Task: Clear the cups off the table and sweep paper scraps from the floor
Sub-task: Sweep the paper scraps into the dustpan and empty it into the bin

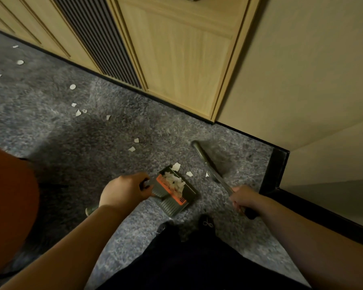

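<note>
The sweeping is under way but looks well short of done: the dustpan (174, 190), on the carpet (113, 132) just ahead of the person's feet, already holds a small heap of white scraps (173, 181), and one more lies on its lip at 12 o'clock. Two loose bits (189, 174) sit just beside the pan at 2 o'clock, between it and the broom (211, 164). Two more lie near at 11 o'clock, and a longer trail (72, 87) runs off toward 10 o'clock, well apart, along the wooden cabinets (176, 59). No table or cups are in view, so that half of the job cannot be judged. The left hand (124, 190) is curled round the pan's handle at the pan's 9 o'clock side. The right hand (244, 197) is clenched round the broom's shaft, with the blurred head out at 1 o'clock from the pan.
</note>
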Action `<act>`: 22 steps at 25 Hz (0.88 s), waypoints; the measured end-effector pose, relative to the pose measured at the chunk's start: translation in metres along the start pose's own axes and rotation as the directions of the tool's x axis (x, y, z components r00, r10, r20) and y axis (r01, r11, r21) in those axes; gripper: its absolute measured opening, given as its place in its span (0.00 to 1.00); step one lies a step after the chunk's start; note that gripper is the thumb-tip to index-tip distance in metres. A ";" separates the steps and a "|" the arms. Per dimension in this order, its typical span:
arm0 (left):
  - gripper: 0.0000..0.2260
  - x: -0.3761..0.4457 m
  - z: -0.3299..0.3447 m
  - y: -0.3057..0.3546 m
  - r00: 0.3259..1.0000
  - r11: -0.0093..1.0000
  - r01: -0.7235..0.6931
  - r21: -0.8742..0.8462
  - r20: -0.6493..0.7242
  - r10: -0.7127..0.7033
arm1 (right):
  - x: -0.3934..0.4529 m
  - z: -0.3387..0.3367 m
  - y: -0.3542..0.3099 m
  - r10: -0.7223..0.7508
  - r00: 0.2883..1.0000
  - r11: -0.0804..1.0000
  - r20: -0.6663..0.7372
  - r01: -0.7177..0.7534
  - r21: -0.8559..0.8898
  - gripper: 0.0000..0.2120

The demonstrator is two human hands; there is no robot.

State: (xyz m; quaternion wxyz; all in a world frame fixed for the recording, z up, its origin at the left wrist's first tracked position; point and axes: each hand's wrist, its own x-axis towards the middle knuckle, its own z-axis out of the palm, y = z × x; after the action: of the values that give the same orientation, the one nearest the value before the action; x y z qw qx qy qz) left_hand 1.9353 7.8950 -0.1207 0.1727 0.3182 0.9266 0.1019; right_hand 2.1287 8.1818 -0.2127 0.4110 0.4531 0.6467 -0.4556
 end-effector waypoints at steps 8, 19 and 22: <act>0.08 0.001 -0.004 -0.017 0.996 0.996 -0.086 -0.018 -0.027 0.085 | -0.011 0.050 -0.015 -0.021 1.000 0.987 0.005 0.020 0.161 0.24; 0.06 -0.006 0.001 -0.034 0.993 0.991 -0.120 -0.055 -0.019 0.119 | -0.058 0.092 -0.021 -0.042 0.991 0.920 0.128 -0.011 0.392 0.20; 0.07 -0.010 0.005 -0.038 0.991 0.991 -0.129 -0.037 -0.035 0.128 | -0.078 0.090 -0.017 -0.018 0.994 0.880 0.105 -0.034 0.474 0.17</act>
State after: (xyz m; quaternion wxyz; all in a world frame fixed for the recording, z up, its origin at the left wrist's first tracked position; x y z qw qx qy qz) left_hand 1.9230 7.8594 -0.1339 0.1570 0.3721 0.9046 0.1363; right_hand 2.1430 8.0757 -0.1580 0.3233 0.5177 0.4907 -0.6218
